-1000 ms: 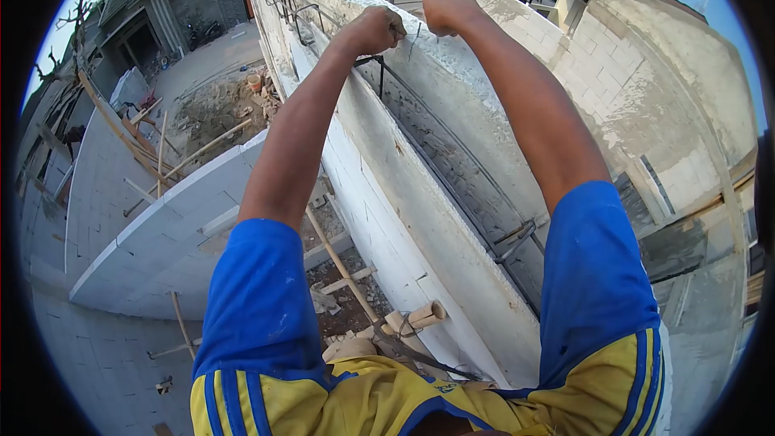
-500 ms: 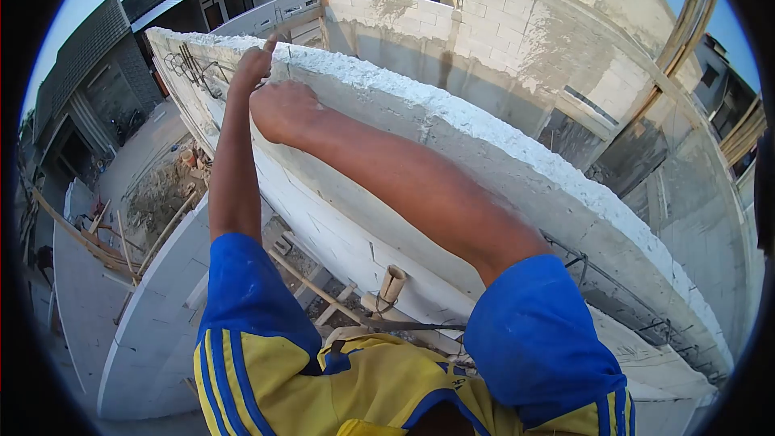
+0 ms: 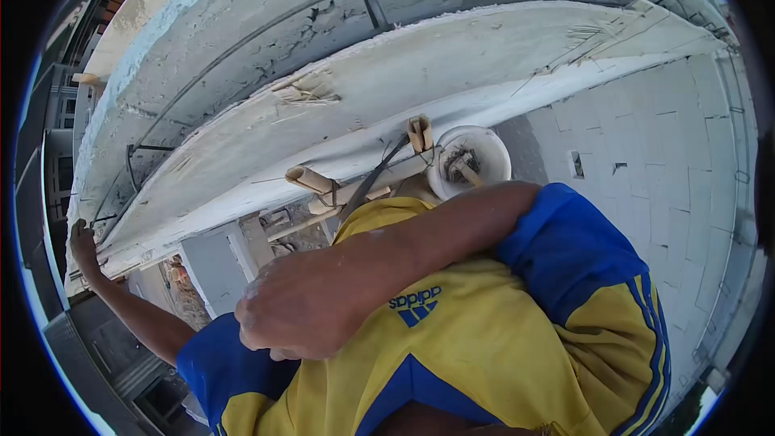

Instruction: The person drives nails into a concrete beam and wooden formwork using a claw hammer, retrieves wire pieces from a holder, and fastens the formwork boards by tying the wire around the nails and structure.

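Note:
My right hand [image 3: 295, 307] is closed in front of my chest, its back towards me. Its curled fingers hide whatever may be in them. Out at the far left, my left hand [image 3: 83, 244] is up against the end of the concrete wall [image 3: 274, 56], beside the steel rebar [image 3: 242, 35] that runs along it. It looks small and distorted there, and its grip is unclear. A white bucket [image 3: 502, 163] with debris and a wooden handle [image 3: 467, 171] in it stands just beyond my right forearm.
Bamboo poles [image 3: 363, 184] are lashed together below the wall, close to my body. A pale board [image 3: 484, 48] lines the rebar. To the right rises a light block wall [image 3: 638, 153] with small holes. Rubble and planks lie far below at lower left.
My view has swung down and to the right. My right hand has come away from the wall top to my chest. The left stays stretched out at the wall. The bucket has come into view.

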Tool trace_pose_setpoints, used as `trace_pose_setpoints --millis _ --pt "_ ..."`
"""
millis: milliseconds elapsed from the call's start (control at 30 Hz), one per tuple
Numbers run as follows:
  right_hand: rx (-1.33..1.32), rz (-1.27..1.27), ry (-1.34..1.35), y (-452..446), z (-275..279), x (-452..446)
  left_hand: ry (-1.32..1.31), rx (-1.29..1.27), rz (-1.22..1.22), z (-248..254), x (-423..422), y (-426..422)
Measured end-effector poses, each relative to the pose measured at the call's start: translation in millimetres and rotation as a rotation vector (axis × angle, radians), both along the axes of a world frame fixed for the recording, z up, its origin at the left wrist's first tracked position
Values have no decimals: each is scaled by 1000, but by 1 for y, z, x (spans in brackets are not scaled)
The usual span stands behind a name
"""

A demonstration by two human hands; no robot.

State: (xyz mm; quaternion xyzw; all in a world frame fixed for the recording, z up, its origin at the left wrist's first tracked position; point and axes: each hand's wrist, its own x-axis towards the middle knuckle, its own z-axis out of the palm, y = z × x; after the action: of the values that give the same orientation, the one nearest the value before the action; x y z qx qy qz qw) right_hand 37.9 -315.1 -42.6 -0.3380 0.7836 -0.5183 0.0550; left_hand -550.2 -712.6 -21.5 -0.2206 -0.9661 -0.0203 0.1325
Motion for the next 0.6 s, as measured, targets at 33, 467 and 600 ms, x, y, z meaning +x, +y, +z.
trace_pose_setpoints --millis 33,467,600 --pt "-133 -73 -88 25 -34 28 -236 463 2 -5 -2 -5" --pt "930 -1295 -1313 104 -450 223 -233 247 225 10 24 13" --pt "1165 -1136 -1234 101 -551 242 -206 303 203 20 105 68"
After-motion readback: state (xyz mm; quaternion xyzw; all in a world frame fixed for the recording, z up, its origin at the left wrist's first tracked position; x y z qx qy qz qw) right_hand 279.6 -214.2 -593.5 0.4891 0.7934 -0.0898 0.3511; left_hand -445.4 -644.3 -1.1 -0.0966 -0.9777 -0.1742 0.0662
